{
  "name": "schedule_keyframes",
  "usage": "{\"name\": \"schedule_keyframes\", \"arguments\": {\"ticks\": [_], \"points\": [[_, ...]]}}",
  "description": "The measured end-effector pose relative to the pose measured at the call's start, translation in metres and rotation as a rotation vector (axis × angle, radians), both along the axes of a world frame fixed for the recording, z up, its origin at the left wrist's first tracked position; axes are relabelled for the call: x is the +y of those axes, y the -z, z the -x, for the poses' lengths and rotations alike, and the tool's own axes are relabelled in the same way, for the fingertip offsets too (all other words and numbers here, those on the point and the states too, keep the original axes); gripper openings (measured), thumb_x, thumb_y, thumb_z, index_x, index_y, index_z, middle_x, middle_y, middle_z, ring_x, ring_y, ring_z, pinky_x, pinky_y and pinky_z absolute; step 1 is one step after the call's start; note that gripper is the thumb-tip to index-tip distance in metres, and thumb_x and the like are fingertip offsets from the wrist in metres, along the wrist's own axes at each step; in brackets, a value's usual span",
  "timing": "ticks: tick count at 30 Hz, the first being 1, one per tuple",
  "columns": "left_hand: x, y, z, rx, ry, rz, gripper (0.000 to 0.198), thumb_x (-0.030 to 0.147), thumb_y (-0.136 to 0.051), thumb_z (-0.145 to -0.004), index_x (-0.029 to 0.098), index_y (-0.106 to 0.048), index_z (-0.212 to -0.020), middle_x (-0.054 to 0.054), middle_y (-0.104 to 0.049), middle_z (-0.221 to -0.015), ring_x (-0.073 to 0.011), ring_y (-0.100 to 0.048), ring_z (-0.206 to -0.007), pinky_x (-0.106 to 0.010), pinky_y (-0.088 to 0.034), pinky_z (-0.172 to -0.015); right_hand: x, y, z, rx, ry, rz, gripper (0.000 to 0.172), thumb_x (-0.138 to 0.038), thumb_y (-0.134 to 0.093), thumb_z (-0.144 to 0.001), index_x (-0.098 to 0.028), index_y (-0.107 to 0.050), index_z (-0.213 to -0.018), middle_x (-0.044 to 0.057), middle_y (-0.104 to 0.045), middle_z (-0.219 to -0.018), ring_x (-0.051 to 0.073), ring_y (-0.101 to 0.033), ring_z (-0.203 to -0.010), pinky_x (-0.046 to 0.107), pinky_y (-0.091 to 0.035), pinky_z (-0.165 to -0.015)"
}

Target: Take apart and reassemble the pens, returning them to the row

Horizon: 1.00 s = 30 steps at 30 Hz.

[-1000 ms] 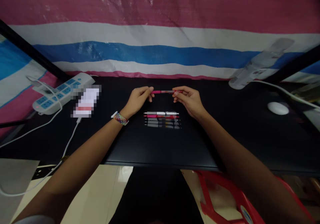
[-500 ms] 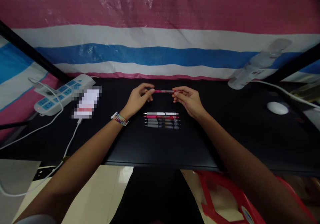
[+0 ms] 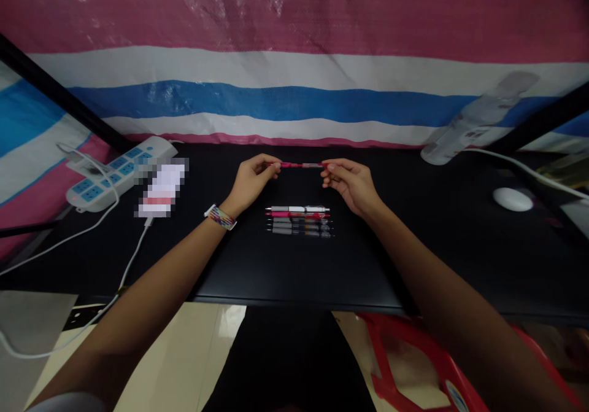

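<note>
Above the back part of the black desk, a red pen [image 3: 297,165] stretches level between my two hands. My left hand [image 3: 257,178], with a woven multicoloured band at the wrist, pinches its pink grip end. Thumb and fingers of my right hand [image 3: 352,182] close on the clear barrel end. A thin red length shows between the pink grip and the clear barrel. Nearer me lies a stack of parallel pens: a white pen [image 3: 299,209] at the back, then a pink-red pen [image 3: 299,215], then several grey-gripped clear pens [image 3: 294,232].
On the left are a power strip [image 3: 122,172] with a plugged-in cable and a blurred-out phone [image 3: 162,191] on a white cord. A clear bottle [image 3: 460,129] and a white mouse [image 3: 512,199] stand to the right. Striped sheeting [image 3: 294,19] hangs behind the desk.
My hands have moved slightly apart, the right one going right. A thin red length has come into view between the pen's grip and barrel. The pens on the desk stay put.
</note>
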<state>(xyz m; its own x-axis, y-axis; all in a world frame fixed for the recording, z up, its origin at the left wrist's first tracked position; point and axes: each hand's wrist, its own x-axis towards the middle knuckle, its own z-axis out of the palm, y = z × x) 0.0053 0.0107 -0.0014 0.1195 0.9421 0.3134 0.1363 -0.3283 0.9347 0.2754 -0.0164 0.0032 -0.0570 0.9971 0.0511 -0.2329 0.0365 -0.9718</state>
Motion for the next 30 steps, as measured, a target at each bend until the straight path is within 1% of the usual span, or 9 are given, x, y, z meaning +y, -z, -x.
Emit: {"name": "schedule_keyframes", "arguments": {"ticks": [2,7,12,15,18,23,30], "points": [[0.0005,0.0005,0.0014,-0.018,0.001,-0.002,0.010,0.025,-0.081,-0.097,0.019,-0.082,-0.103,-0.006,-0.081,-0.091,-0.0141,-0.074,-0.078,-0.029,-0.062,-0.078,0.0017,0.0011,-0.0011,0.011,0.008,0.001,0.029,-0.045,-0.095,-0.081,-0.022,-0.084,-0.096,0.006,-0.078,-0.087,0.018,-0.069,-0.077,0.040,-0.065,-0.080],[0.0019,0.0009,0.0048,-0.034,-0.009,-0.010,0.016,0.031,-0.081,-0.096,0.019,-0.083,-0.107,-0.007,-0.082,-0.094,-0.0165,-0.075,-0.081,-0.030,-0.063,-0.078,0.0047,0.0040,-0.0041,0.019,0.029,0.003,0.025,-0.044,-0.093,-0.085,-0.023,-0.080,-0.090,0.005,-0.076,-0.086,0.018,-0.070,-0.078,0.039,-0.065,-0.080],[0.0040,0.0017,0.0061,-0.050,-0.039,-0.025,0.012,0.027,-0.079,-0.095,0.020,-0.083,-0.105,-0.007,-0.082,-0.094,-0.0160,-0.075,-0.080,-0.029,-0.062,-0.075,0.0059,0.0057,-0.0063,0.035,0.058,-0.010,0.025,-0.043,-0.095,-0.082,-0.023,-0.080,-0.087,0.005,-0.077,-0.086,0.017,-0.070,-0.078,0.037,-0.065,-0.080],[0.0041,0.0011,0.0061,-0.058,-0.057,-0.023,0.010,0.024,-0.078,-0.095,0.021,-0.083,-0.103,-0.006,-0.082,-0.092,-0.0160,-0.075,-0.080,-0.029,-0.062,-0.074,0.0061,0.0062,-0.0073,0.002,0.062,-0.028,0.025,-0.044,-0.094,-0.083,-0.024,-0.082,-0.093,0.005,-0.077,-0.092,0.018,-0.071,-0.080,0.039,-0.066,-0.082],[0.0038,-0.0003,0.0063,-0.062,-0.063,-0.013,0.010,0.022,-0.078,-0.093,0.021,-0.083,-0.102,-0.005,-0.081,-0.091,-0.0161,-0.075,-0.080,-0.029,-0.061,-0.073,0.0060,0.0062,-0.0078,-0.001,0.075,-0.040,0.027,-0.042,-0.095,-0.082,-0.026,-0.084,-0.101,0.004,-0.078,-0.094,0.017,-0.071,-0.080,0.041,-0.067,-0.084],[0.0045,-0.0014,0.0080,-0.059,-0.075,-0.022,0.011,0.022,-0.078,-0.092,0.021,-0.081,-0.103,-0.005,-0.080,-0.090,-0.0171,-0.076,-0.081,-0.029,-0.061,-0.074,0.0052,0.0050,-0.0083,-0.017,0.111,-0.050,0.021,-0.036,-0.093,-0.082,-0.027,-0.084,-0.098,0.004,-0.079,-0.094,0.019,-0.073,-0.082,0.042,-0.069,-0.086],[0.0071,0.0013,0.0089,-0.059,-0.094,-0.033,0.014,0.019,-0.080,-0.087,0.021,-0.081,-0.102,-0.004,-0.078,-0.085,-0.0173,-0.075,-0.080,-0.029,-0.061,-0.073,0.0056,0.0059,-0.0092,-0.083,0.151,-0.097,0.019,-0.032,-0.089,-0.083,-0.026,-0.082,-0.099,0.003,-0.077,-0.095,0.018,-0.076,-0.079,0.039,-0.069,-0.081]]}}
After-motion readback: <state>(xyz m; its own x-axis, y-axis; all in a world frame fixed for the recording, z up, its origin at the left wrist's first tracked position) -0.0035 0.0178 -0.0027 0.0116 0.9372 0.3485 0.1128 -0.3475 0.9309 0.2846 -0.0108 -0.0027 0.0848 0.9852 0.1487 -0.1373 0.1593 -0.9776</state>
